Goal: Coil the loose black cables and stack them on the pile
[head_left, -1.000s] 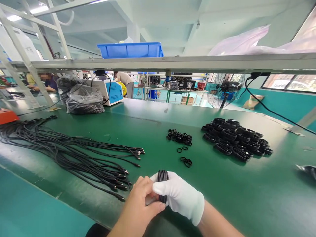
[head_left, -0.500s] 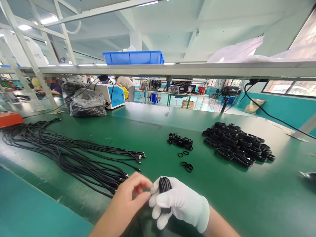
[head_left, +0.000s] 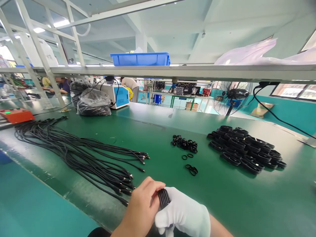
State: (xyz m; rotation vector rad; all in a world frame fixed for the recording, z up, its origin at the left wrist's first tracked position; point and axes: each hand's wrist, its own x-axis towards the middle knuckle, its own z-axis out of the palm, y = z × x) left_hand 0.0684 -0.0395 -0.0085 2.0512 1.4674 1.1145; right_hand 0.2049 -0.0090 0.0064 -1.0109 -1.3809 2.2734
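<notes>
A coiled black cable (head_left: 164,198) is gripped in my right hand (head_left: 187,210), which wears a white glove. My bare left hand (head_left: 143,204) is closed against the coil's left side, its fingertips at the upper edge; my fingers partly hide the coil. Left of my hands lie many loose black cables (head_left: 74,148), their plug ends towards me. Beyond my hands are a few black rings (head_left: 191,170) and a small heap of similar rings (head_left: 184,144). To the right rises a pile of coiled black cables (head_left: 247,148).
An orange box (head_left: 18,116) sits at the far left of the green table (head_left: 153,131). Behind stand a filled plastic bag (head_left: 93,103) and a blue-and-white machine (head_left: 120,96). Overhead, a shelf (head_left: 187,72) carries a blue tray (head_left: 140,59). A fan (head_left: 232,97) and people are farther back.
My left hand has moved in from beside the coil and now closes on it. Both hands sit slightly lower in view, and the whole scene has shifted a little to the right.
</notes>
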